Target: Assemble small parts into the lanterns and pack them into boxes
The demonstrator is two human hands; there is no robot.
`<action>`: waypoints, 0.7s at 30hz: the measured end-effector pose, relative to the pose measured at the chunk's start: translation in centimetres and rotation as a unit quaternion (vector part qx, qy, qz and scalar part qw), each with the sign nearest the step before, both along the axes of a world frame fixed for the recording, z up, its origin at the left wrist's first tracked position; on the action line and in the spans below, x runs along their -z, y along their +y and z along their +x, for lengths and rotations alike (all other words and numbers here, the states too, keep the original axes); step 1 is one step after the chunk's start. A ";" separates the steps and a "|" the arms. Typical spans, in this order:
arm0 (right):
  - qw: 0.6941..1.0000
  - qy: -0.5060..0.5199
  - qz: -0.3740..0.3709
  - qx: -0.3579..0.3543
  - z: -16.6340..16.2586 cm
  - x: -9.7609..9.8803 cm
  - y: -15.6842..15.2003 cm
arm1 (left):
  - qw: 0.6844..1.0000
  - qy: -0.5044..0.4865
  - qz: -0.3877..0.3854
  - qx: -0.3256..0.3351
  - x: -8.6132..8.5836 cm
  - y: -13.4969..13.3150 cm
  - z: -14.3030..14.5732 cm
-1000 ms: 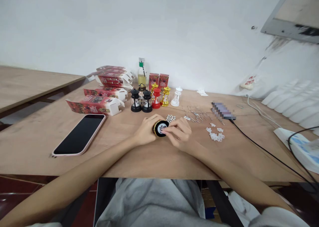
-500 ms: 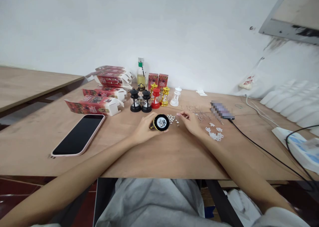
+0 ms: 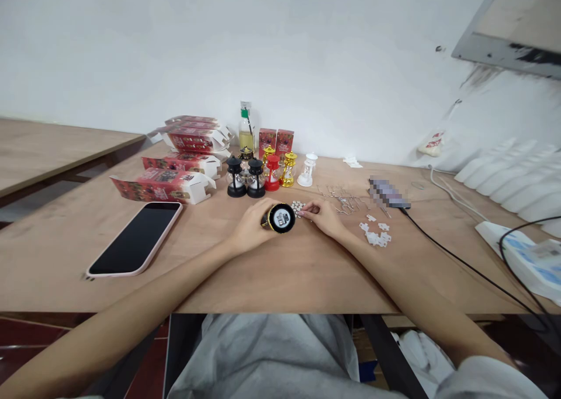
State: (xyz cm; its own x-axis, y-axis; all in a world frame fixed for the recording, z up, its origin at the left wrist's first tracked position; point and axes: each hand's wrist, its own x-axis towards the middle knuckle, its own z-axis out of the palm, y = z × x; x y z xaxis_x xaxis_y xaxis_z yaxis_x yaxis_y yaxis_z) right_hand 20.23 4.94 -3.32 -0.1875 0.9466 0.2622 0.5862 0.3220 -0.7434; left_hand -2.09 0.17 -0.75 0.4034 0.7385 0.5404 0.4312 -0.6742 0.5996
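Note:
My left hand [image 3: 252,225] is wrapped round a small black and gold lantern [image 3: 283,218], tipped so its round base faces me. Metal contacts show in a pale recess in that base. Just right of it, my right hand [image 3: 322,216] has thumb and fingers pinched together at the edge of a cluster of silver button cells [image 3: 298,205]. Whatever lies between those fingertips is too small to make out. Beyond my hands stand several finished-looking lanterns: black [image 3: 256,179], red [image 3: 272,174], gold [image 3: 288,170] and white [image 3: 308,170].
Thin metal screws or pins [image 3: 346,199] and white plastic tabs [image 3: 377,238] lie to the right. A phone with a cable [image 3: 389,193] and a power strip [image 3: 521,259] are farther right. On the left are a pink-cased phone [image 3: 138,238] and red boxes [image 3: 162,184]. A bottle [image 3: 246,133] stands behind.
My right hand has moved left, its fingertips now closer to the lantern base and at the button cells. My left hand still holds the lantern, turned slightly.

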 end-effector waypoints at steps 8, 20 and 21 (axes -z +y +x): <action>0.999 -0.025 -0.013 -0.025 -0.1 -0.2 0.0 | 1.000 -0.010 -0.011 0.021 -0.5 -0.2 0.0; 0.965 0.143 0.219 0.019 -1.8 -2.3 -3.4 | 1.000 0.001 0.008 0.018 -0.2 -0.1 0.0; 0.957 0.148 0.251 0.011 -2.2 -2.7 -4.2 | 1.000 0.003 0.011 0.018 -0.2 -0.1 0.0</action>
State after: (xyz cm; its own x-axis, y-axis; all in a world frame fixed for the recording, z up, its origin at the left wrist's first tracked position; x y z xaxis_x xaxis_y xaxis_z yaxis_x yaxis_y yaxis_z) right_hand 18.03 0.74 -0.60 -0.0171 0.6904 0.7232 0.3847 0.6722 -0.6326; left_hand -2.07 0.09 -0.55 0.4330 0.7118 0.5530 0.4102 -0.7019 0.5823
